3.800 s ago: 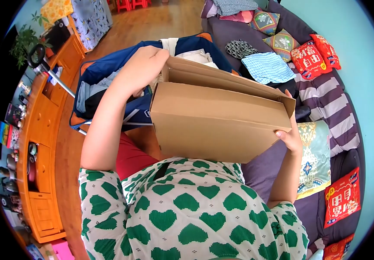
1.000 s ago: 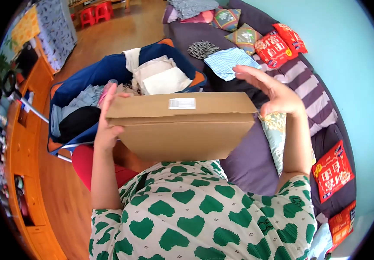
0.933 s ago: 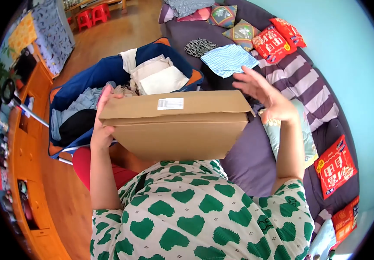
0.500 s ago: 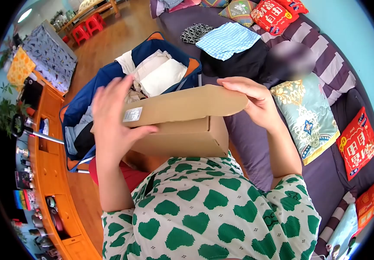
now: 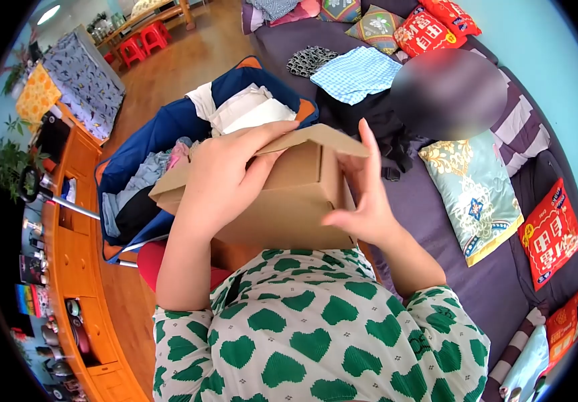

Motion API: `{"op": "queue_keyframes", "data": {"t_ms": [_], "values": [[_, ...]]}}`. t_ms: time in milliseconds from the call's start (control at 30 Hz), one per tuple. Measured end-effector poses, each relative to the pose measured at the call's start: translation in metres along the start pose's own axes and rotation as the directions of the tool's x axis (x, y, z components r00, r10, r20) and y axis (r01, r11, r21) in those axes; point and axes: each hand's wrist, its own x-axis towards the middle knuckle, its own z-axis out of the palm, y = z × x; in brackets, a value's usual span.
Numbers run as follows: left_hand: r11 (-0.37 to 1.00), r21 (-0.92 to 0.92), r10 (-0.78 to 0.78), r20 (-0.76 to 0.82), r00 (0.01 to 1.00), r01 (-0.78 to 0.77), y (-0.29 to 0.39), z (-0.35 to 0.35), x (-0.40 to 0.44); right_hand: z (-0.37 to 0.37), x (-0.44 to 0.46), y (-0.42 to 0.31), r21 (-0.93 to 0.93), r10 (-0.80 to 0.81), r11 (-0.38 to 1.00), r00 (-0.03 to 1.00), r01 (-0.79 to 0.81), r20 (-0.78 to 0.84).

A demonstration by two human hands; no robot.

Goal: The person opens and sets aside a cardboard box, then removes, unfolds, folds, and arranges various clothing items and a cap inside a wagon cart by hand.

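Note:
A brown cardboard box is held before my chest, over my lap. Its lid flap is raised, with a folded tip sticking out to the right. My left hand lies across the top, fingers over the lid edge and thumb tucked beneath it. At the box's right end is my right hand, its thumb against the front face and its fingers upright by the flap tip. What the box contains is hidden.
A blue fabric hamper full of clothes stands ahead on the left. On my right a grey sofa carries a patterned cushion, red packets and a checked cloth. Wooden cabinets line the left.
My left hand has moved right onto the lid, while my right hand has dropped from the lid tip to the box's end. The lid has shifted, and its tip now folds down.

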Motion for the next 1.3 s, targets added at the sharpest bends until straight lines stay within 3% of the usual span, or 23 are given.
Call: {"op": "queue_keyframes", "data": {"t_ms": [67,200,233,333,467,600,633,967,1167,1233,1300], "values": [[0.994,-0.037,0.100,0.034,0.994,-0.099,0.012,0.000,0.008,0.008,-0.002,-0.006,-0.096,0.134,0.987,0.990,-0.130,0.033],[0.946,0.040,0.319,0.080,0.944,-0.323,0.022,-0.003,0.026,0.010,0.007,-0.008,-0.085,0.125,0.989,0.991,-0.121,0.044],[0.928,-0.026,0.372,0.146,0.917,-0.372,0.025,-0.007,0.033,0.009,0.008,-0.007,-0.097,0.109,0.990,0.993,-0.103,0.056],[0.917,-0.081,0.396,0.302,0.867,-0.390,0.017,-0.015,0.049,0.006,0.005,-0.008,-0.126,0.159,0.980,0.986,-0.153,0.046],[0.913,-0.300,0.373,0.336,0.865,-0.277,0.007,-0.026,0.061,-0.003,-0.001,-0.003,-0.172,0.089,0.983,0.987,-0.065,0.131],[0.848,-0.355,0.516,0.378,0.769,-0.394,0.001,-0.050,0.072,-0.012,-0.001,-0.002,-0.181,0.040,0.983,0.984,-0.009,0.171],[0.863,-0.359,0.485,0.386,0.785,-0.356,-0.003,-0.052,0.071,-0.015,0.003,-0.002,-0.174,0.013,0.984,0.980,0.022,0.198],[0.913,-0.220,0.405,0.411,0.817,-0.342,0.003,-0.051,0.069,-0.015,0.007,0.000,-0.142,0.011,0.990,0.977,0.020,0.213],[0.837,0.159,0.417,0.437,0.797,-0.524,0.032,-0.046,0.052,-0.018,0.001,0.005,-0.139,0.071,0.989,0.984,-0.048,0.166],[0.816,0.221,0.409,0.431,0.804,-0.534,0.039,-0.040,0.042,-0.017,0.000,0.014,-0.052,0.074,0.996,0.982,-0.066,0.173],[0.801,0.215,0.448,0.404,0.797,-0.559,0.039,-0.034,0.039,-0.011,0.003,0.010,-0.056,-0.009,0.998,0.991,0.016,0.131]]}}
